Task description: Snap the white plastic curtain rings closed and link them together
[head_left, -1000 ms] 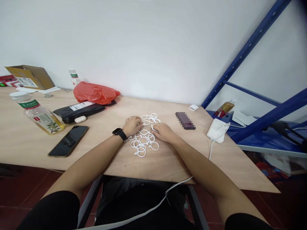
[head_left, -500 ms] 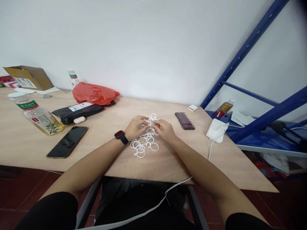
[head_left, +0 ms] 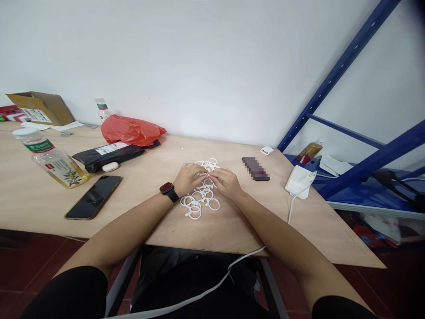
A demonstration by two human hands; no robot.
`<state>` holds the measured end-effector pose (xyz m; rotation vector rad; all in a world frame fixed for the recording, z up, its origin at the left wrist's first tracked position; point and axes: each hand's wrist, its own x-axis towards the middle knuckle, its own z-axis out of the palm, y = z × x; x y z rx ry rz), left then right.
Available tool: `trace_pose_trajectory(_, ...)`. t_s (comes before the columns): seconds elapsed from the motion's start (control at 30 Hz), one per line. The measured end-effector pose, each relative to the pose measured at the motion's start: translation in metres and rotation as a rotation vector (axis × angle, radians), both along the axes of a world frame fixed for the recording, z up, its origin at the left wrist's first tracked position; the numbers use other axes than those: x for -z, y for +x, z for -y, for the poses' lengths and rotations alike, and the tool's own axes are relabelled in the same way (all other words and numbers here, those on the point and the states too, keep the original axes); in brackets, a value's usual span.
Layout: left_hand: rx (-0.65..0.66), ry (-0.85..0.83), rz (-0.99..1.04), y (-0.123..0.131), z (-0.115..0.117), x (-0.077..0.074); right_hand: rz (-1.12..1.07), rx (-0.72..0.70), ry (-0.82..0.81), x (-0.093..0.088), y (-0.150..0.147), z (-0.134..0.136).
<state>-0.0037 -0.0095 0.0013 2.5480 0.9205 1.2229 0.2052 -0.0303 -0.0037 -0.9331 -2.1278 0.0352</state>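
Note:
Several white plastic curtain rings with small eyelets lie in a loose pile on the wooden table. Over the far part of the pile, my left hand is closed in a pinch, thumb and forefinger pointing right. My right hand pinches from the other side, its fingertips almost meeting the left ones. A white curtain ring appears to be held between both hands, mostly hidden by the fingers. More rings show just beyond the fingertips and nearer the front edge, below the hands.
On the left are a phone, a drink bottle, an earbud case, a black parcel and a red bag. To the right lie a pixelated dark device, a white charger with cable, and a blue rack.
My fingertips have come closer together, and the right fingers have closed in more. The ring that showed between the hands is now more covered. The rings on the table look unmoved.

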Motion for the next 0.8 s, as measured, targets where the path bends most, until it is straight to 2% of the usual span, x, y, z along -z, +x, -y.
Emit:
trace_pose_trajectory(0.3, 0.04, 0.067, -0.068, 0.005, 0.008, -0.002, 0.101, 0.007, 0.056, 0.0, 0.001, 0.002)
trace_pose_trajectory(0.47, -0.01, 0.009, -0.085, 0.003, 0.003, -0.002, 0.106, 0.065, 0.071, -0.004, -0.001, 0.002)
trace_pose_trajectory(0.63, -0.199, -0.127, -0.22, -0.009, -0.018, 0.012, 0.194, 0.145, 0.058, -0.01, 0.007, -0.002)
trace_pose_trajectory(0.7, -0.216, -0.201, -0.281, -0.013, -0.025, 0.019, 0.274, 0.155, 0.023, -0.011, 0.011, -0.005)
trace_pose_trajectory(0.8, -0.234, -0.212, -0.327, -0.015, -0.029, 0.025, 0.393, 0.134, -0.067, -0.01, 0.013, -0.009)
